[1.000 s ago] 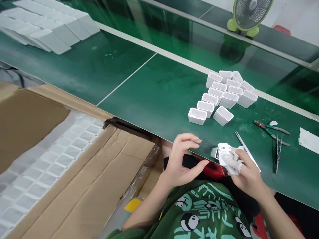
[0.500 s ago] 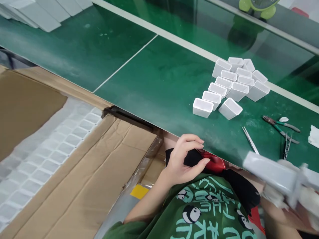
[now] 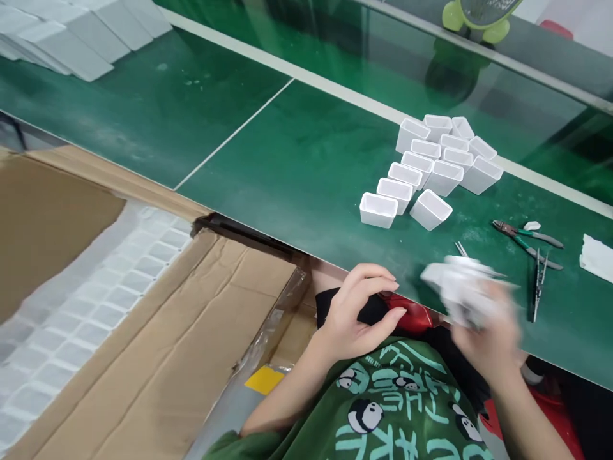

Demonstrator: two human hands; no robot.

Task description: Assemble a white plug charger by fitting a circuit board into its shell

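My left hand (image 3: 357, 313) rests at the table's front edge with nothing in it, its fingers curved and the thumb held apart. Smeared by motion, my right hand (image 3: 498, 335) is closed on a crumpled white cloth (image 3: 462, 287) over the edge of the green table. The tips of a pair of tweezers (image 3: 461, 248) poke out behind the cloth. Farther back stand several white open-topped plastic boxes (image 3: 378, 214), most of them in a close group. One box (image 3: 431, 212) leans a little apart from the others.
Right of my right hand lie green-handled pliers (image 3: 522, 241), dark tweezers (image 3: 537, 287) and a torn white sheet (image 3: 596, 259). Flat white pieces (image 3: 81, 48) are stacked at the far left. A large cardboard box (image 3: 201, 306) with rows of white parts (image 3: 90, 335) stands at the lower left.
My right hand has come from the lower right up to the table edge with the cloth. The white box blurred there earlier no longer shows. My left hand stays in place; the view has shifted slightly.
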